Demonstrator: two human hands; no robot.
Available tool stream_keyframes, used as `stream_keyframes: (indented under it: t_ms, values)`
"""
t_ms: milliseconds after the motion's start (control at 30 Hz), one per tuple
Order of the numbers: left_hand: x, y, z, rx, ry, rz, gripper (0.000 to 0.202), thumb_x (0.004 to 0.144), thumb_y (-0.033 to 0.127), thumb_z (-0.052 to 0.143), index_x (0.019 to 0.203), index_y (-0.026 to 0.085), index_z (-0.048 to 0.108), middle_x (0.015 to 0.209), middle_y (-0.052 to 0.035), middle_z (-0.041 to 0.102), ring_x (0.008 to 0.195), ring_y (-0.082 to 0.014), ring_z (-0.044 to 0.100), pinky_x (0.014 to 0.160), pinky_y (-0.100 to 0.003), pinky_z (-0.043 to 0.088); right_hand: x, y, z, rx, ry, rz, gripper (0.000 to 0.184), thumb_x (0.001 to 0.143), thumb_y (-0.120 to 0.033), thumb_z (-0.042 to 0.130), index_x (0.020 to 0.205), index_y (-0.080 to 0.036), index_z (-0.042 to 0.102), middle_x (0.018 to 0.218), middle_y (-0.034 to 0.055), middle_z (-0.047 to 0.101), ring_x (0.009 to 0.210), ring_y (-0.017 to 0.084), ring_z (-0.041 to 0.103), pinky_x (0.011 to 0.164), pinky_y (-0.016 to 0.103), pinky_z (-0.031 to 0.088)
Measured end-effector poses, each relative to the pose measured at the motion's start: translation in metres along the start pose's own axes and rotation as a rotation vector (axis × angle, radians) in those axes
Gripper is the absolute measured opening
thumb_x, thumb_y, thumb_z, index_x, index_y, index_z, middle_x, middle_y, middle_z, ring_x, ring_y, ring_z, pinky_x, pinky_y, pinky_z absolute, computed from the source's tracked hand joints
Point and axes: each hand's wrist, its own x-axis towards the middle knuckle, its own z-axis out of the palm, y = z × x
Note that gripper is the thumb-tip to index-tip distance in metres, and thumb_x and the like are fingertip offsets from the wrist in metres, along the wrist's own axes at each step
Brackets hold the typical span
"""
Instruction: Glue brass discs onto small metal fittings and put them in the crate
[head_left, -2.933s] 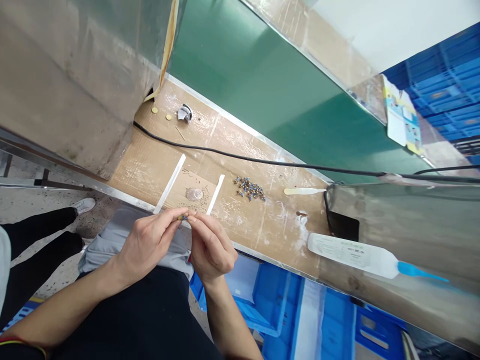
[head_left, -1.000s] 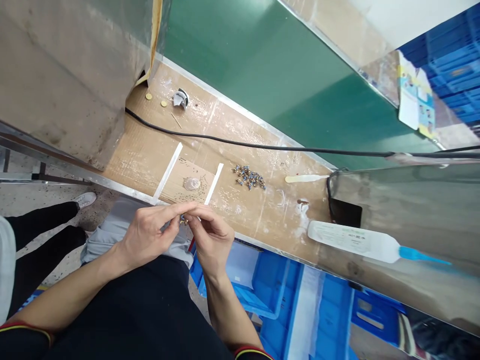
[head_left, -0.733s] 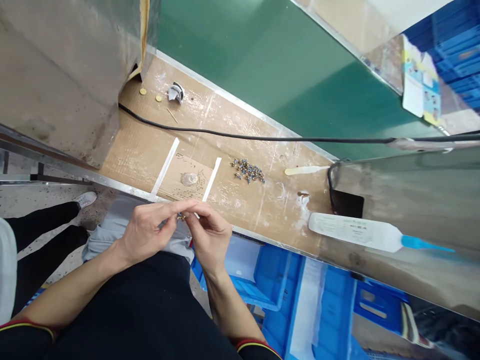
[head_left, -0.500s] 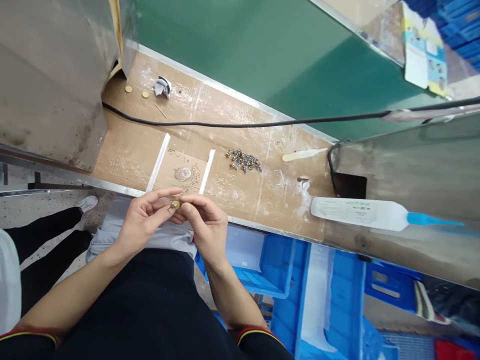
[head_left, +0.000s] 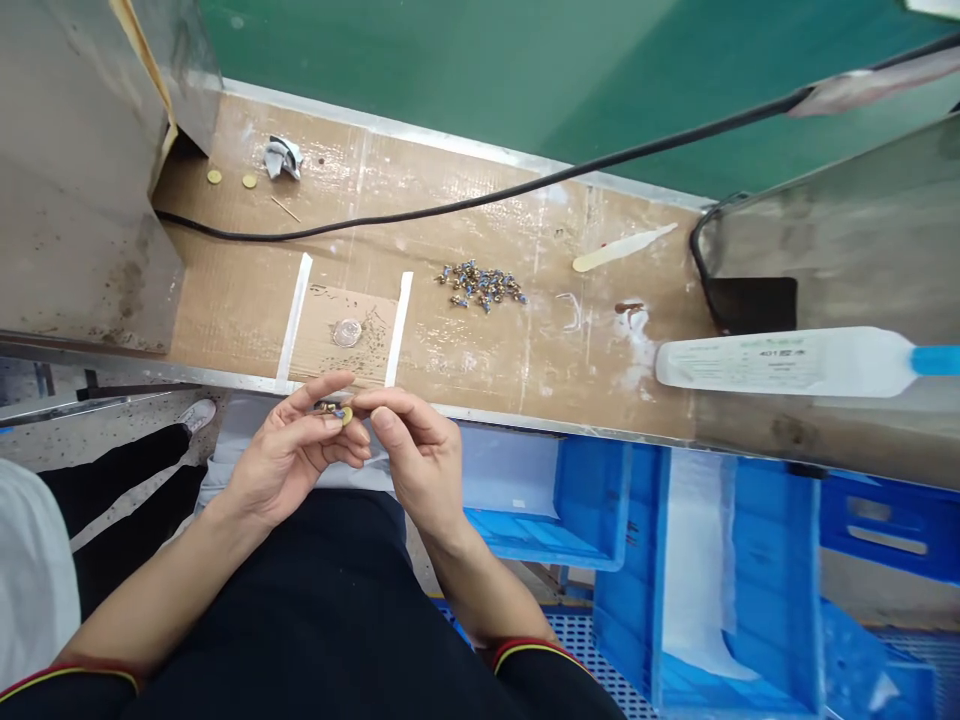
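Between the thumb and fingers of my left hand (head_left: 289,445) is a small brass-coloured part with a bit of blue and a round yellow disc (head_left: 346,416) at its end. My right hand (head_left: 416,455) is pinched just to the right of the disc; anything between its fingertips is too small to make out. Both hands are above the table's front edge. Just beyond them, a taped cardboard square (head_left: 307,325) bears a round clear blob (head_left: 346,332) and scattered tiny dark pieces. A pile of small blue-and-brass parts (head_left: 484,285) lies further right.
A black cable (head_left: 420,212) crosses the table. Two yellow discs (head_left: 249,181), a crumpled scrap (head_left: 283,158) and a thin stick (head_left: 286,208) are at the back left. A glue bottle (head_left: 787,362) and a pale spatula (head_left: 622,247) are right. Blue crates (head_left: 637,580) stand below; another person's legs (head_left: 142,470) are left.
The view has shifted and tilted a little. My left hand's fingers have spread and turned, showing more of the small part. My right hand's pinch has drawn slightly away from the disc.
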Motion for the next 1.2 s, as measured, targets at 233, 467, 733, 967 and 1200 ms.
stream_keyframes:
  t_ms: [233, 467, 733, 967, 1200]
  values:
    - [0.004, -0.004, 0.013, 0.178, 0.045, 0.037, 0.04, 0.093, 0.02, 0.092, 0.133, 0.02, 0.087, 0.096, -0.0078, 0.091, 0.082, -0.0209, 0.089, 0.082, -0.029, 0.075, -0.006, 0.003, -0.025, -0.084, -0.001, -0.1, 0.019, 0.116, -0.031, 0.068, 0.126, -0.032, 0.084, 0.124, 0.0023, 0.088, 0.119, 0.022, 0.085, 0.105, 0.04, 0.073]
    - [0.01, -0.022, 0.031, 0.498, 0.025, 0.075, 0.048, 0.098, 0.034, 0.093, 0.142, 0.018, 0.083, 0.106, -0.0101, 0.091, 0.101, -0.03, 0.09, 0.092, -0.039, 0.076, -0.023, 0.011, -0.042, -0.313, 0.069, -0.273, 0.018, 0.112, -0.021, 0.075, 0.124, -0.032, 0.083, 0.118, -0.0027, 0.089, 0.117, 0.017, 0.084, 0.109, 0.038, 0.071]
    - [0.022, -0.028, 0.035, 0.795, -0.125, 0.014, 0.07, 0.103, 0.039, 0.09, 0.166, 0.021, 0.064, 0.125, -0.0138, 0.089, 0.108, -0.0305, 0.089, 0.096, -0.041, 0.075, -0.073, 0.067, -0.115, -0.197, 0.577, -0.005, 0.014, 0.11, -0.035, 0.076, 0.119, -0.026, 0.081, 0.115, 0.0028, 0.087, 0.108, 0.017, 0.083, 0.101, 0.035, 0.07]
    - [0.024, -0.017, 0.055, 0.863, -0.022, 0.074, 0.049, 0.103, 0.032, 0.088, 0.151, 0.031, 0.078, 0.112, -0.002, 0.092, 0.1, -0.024, 0.087, 0.093, -0.035, 0.072, -0.073, 0.165, -0.202, -0.509, 0.657, 0.458, 0.018, 0.094, -0.013, 0.067, 0.104, -0.018, 0.08, 0.11, 0.0082, 0.082, 0.088, 0.018, 0.075, 0.096, 0.033, 0.061]
    - [0.025, -0.01, 0.062, 0.926, 0.007, 0.124, 0.058, 0.093, 0.037, 0.096, 0.147, 0.025, 0.08, 0.106, -0.0078, 0.091, 0.097, -0.0275, 0.088, 0.089, -0.037, 0.074, -0.042, 0.204, -0.183, -0.592, 0.547, 0.609, 0.028, 0.092, -0.003, 0.065, 0.108, -0.02, 0.08, 0.109, 0.0072, 0.082, 0.098, 0.022, 0.072, 0.092, 0.03, 0.052]
